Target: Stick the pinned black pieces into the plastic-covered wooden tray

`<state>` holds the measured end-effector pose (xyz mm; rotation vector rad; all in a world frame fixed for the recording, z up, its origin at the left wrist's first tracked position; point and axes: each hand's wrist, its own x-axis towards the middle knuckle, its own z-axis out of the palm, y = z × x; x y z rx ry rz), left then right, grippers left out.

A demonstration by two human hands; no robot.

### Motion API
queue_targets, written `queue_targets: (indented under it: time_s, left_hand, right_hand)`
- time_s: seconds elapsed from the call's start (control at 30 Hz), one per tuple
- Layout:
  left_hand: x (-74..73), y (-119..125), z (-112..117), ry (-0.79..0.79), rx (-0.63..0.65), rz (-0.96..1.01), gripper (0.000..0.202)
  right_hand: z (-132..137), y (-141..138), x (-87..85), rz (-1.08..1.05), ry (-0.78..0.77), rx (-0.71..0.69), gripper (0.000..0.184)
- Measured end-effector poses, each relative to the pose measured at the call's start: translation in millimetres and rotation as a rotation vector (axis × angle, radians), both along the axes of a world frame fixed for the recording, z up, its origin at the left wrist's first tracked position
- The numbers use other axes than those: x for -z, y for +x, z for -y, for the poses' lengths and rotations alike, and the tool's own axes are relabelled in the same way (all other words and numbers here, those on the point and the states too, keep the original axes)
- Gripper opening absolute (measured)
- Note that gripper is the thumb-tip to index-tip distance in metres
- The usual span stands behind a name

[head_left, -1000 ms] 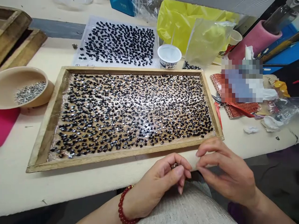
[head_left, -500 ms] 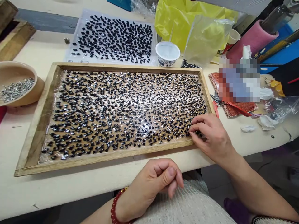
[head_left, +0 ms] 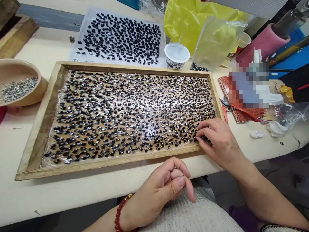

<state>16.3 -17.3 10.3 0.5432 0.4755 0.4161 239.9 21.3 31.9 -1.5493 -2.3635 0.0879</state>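
A shallow wooden frame tray (head_left: 135, 158) lies across the table. Many small glossy black pieces (head_left: 106, 109) stand in it on thin pins over clear film. At its near right corner is my right hand (head_left: 218, 140), thumb and fingertips pinched together among the black pieces; what they grip is hidden. My left hand (head_left: 164, 187), with a red bead bracelet (head_left: 119, 209) at the wrist, hovers before the tray's near edge over my lap. Its fingers are curled, and a thin pin (head_left: 175, 171) shows between thumb and fingers.
A tan bowl of metal pins (head_left: 40, 91) stands left of the tray. Behind it are a white sheet with black pieces (head_left: 74, 58), a white cup (head_left: 177, 53) and a yellow bag (head_left: 181, 19). Red-handled pliers (head_left: 248, 115) and crumpled tissue (head_left: 277, 129) lie right.
My left hand has turned and its fingers have loosened, bringing the thin pin into sight. The right hand keeps its pinch at the tray's corner. The view has shifted slightly.
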Motion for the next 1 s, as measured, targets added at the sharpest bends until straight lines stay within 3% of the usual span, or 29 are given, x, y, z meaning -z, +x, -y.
queue_targets:
  time_s: [0.17, 0.37, 0.5, 0.6, 0.8, 0.9, 1.0]
  left_hand:
    - [-1.2, 0, -2, -0.061, 0.050, -0.020, 0.028]
    - [-1.8, -4, -6, 0.117, 0.032, -0.115, 0.033]
    - [-0.6, -5, -6, 0.170, 0.048, -0.153, 0.038]
    - [-2.5, -4, -6, 0.209, 0.110, -0.158, 0.045]
    - [-8.6, 0, -7, 0.199, 0.219, -0.121, 0.048]
    - [-8.9, -1, -5, 0.172, 0.237, -0.103, 0.047]
    - [-9.0, -1, -5, 0.152, 0.205, -0.086, 0.047]
  right_hand:
    - [1, -1, -1.0, -0.021, -0.020, -0.001, 0.008]
    - [1, 2, 0.2, -0.031, -0.015, 0.009, 0.008]
    - [8, 3, -8.6, -0.090, -0.003, 0.001, 0.005]
    - [20, -6, -21.3, -0.255, -0.105, -0.064, 0.012]
    - [40, -30, -35.0, -0.546, -0.475, -0.368, 0.020]
    - [42, -31, -32.5, -0.599, -0.562, -0.395, 0.018]
    - [41, -31, -29.3, -0.661, -0.552, -0.374, 0.010]
